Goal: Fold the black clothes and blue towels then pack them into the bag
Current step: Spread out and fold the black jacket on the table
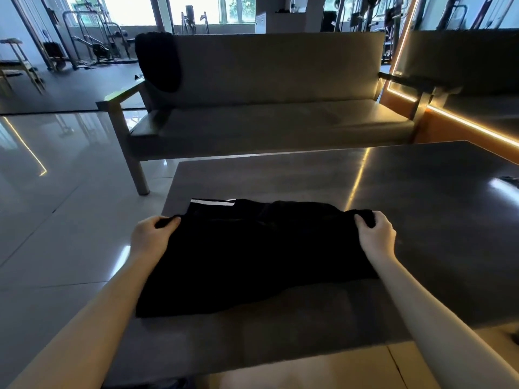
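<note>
Garment: a black cloth (252, 256) lies spread on the near left part of the table (421, 220), its near left corner close to the table's edge. The fabric is so dark that folds, seams and layers can hardly be read; what kind of garment it is cannot be told.
Stripe: a short white band (212, 203) shows at the far left edge of the cloth, the only clear detail on it.
Left hand: the left hand (150, 234) grips the far left corner of the cloth, thumb on top and fingers curled under, closed on a bunch of fabric. The fingertips are hidden by the cloth.
Right hand: the right hand (377, 234) grips the far right corner the same way, closed on a roll of fabric; its fingertips are hidden too.
Arms: both forearms are bare and run out of the frame at the bottom.
Table: dark and glossy, with a yellow light streak across it; its right side is cut off by the frame.
Right edge: a small dark thing (509, 179) lies on the table at the frame's edge, mostly cut off and not identifiable.
Bench: a grey bench (266, 119) stands beyond the table, with a second dark cloth (158, 61) draped over the left end of its backrest; its make is unclear.
Background: gym machines by the windows, dim and blurred.
Bag and towels: cannot be made out in this view.
</note>
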`<state>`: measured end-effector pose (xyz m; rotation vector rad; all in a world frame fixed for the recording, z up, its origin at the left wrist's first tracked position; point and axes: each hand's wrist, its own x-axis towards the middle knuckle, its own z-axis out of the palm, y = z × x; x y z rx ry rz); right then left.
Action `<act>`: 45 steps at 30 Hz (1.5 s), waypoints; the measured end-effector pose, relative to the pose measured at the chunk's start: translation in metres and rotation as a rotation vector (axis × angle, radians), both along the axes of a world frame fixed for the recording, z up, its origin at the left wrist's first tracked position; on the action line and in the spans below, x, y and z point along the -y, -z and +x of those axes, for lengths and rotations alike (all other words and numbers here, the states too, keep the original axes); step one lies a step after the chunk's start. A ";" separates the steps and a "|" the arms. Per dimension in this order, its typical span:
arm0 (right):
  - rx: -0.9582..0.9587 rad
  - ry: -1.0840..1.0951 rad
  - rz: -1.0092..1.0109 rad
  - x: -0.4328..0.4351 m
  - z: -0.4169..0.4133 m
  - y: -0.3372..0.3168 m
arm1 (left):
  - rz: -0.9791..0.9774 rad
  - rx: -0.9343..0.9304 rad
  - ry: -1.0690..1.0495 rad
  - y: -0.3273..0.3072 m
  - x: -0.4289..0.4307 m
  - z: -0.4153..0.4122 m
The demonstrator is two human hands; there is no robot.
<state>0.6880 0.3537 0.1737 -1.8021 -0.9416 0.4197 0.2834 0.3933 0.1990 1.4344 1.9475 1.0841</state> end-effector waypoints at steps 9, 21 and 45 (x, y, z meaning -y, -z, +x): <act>0.152 -0.043 -0.220 -0.053 0.024 0.035 | -0.056 -0.103 0.065 0.027 -0.080 0.012; 0.372 -0.205 -0.254 -0.037 0.024 0.030 | -0.030 -0.517 0.151 0.054 -0.061 0.007; 0.178 -0.145 -0.081 0.032 0.005 -0.012 | 0.022 -0.072 0.045 0.008 0.010 -0.006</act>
